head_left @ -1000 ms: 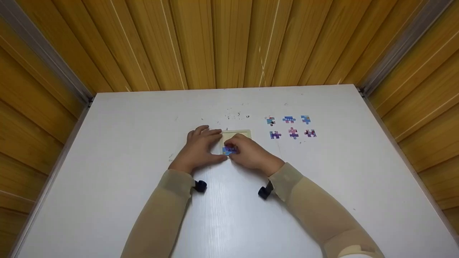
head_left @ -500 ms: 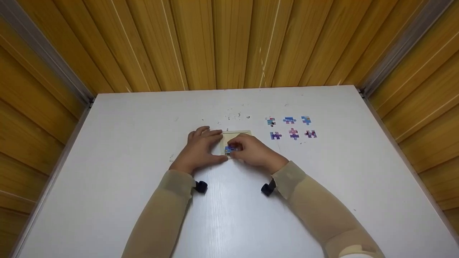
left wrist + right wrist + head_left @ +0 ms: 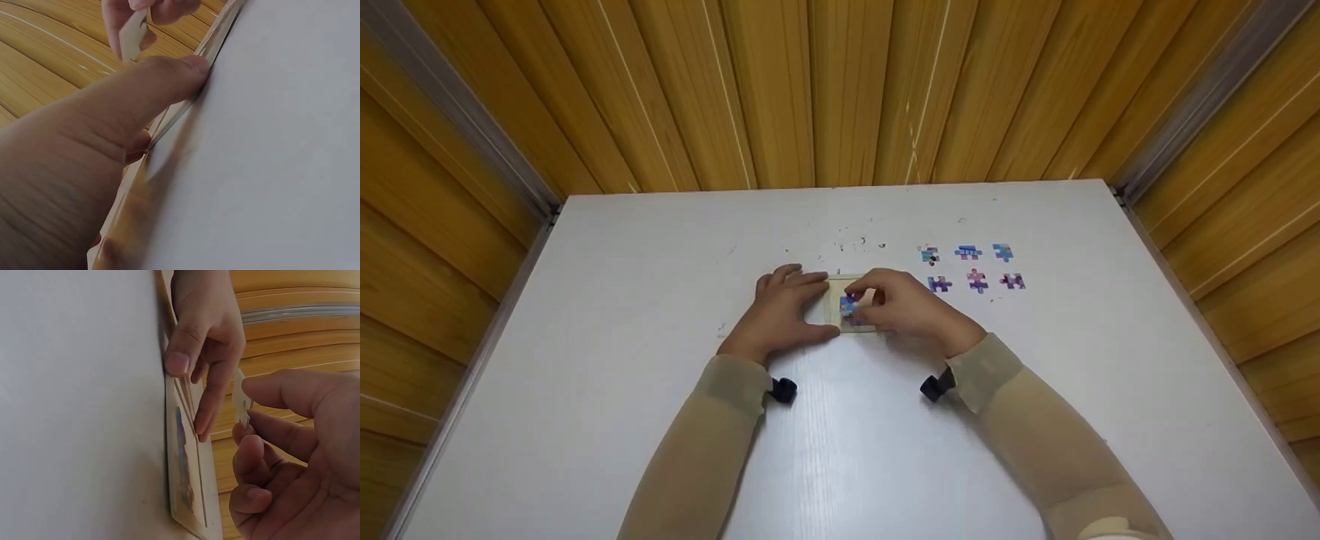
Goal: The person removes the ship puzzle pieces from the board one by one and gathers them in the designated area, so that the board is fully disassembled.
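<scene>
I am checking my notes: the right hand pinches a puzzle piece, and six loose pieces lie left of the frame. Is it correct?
Only the side is wrong: the head view shows the six loose pieces right of the frame. The right hand does pinch a puzzle piece.

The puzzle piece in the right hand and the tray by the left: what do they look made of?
Puzzle piece: probably thin wood or pressed board, matte; its back is pale and plain. Tray: likely unpainted wood or board, dull-finished; its rim is cream-coloured, though no clear grain shows.
</scene>
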Available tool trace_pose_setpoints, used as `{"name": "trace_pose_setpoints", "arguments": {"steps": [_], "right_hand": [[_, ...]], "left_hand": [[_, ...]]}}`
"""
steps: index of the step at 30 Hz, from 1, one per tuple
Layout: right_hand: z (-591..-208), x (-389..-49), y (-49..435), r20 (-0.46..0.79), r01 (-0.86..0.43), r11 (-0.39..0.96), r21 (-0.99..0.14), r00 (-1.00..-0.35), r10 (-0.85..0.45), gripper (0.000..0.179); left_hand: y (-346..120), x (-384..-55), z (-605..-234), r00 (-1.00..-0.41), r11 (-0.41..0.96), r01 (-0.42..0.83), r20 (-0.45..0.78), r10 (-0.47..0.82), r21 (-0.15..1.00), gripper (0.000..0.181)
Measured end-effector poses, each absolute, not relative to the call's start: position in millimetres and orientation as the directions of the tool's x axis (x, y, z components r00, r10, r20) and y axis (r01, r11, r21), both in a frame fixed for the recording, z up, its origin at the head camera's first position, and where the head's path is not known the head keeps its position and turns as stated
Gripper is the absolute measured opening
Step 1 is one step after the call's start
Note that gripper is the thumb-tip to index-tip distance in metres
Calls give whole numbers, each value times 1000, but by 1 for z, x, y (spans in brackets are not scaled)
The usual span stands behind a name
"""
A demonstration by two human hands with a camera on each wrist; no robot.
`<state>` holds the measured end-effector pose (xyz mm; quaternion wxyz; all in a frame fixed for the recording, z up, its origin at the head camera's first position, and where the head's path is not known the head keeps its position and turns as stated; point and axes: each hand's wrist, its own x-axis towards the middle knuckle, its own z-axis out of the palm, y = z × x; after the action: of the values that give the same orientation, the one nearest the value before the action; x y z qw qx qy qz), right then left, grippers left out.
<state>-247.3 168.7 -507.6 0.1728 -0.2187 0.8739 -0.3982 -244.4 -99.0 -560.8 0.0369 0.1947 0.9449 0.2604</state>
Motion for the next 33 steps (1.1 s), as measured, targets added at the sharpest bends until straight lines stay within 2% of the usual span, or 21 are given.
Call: {"name": "trace_pose_setpoints", "arguments": {"steps": [7, 11, 17, 21, 33], "right_hand": [[-498, -246, 208, -117, -176, 626, -760, -909, -399, 31], [-497, -246, 233, -63, -185, 627, -757, -934, -352, 22], [-497, -246, 262, 11, -209, 626, -752, -952, -305, 13], [-498, -244, 275, 20, -196, 620, -760, -960, -279, 12], [-506, -238, 300, 13, -167, 639, -751, -971, -238, 9]], "left_hand": [[-95, -244, -560, -931, 798, 321, 13, 366, 511, 91], [-93, -244, -561, -934, 792, 307, 7, 357, 527, 91], [-93, -246, -562, -928, 792, 331, 23, 372, 513, 90], [-93, -248, -562, -918, 794, 360, 36, 394, 491, 90], [-91, -247, -562, -929, 795, 318, 4, 370, 516, 91]]}}
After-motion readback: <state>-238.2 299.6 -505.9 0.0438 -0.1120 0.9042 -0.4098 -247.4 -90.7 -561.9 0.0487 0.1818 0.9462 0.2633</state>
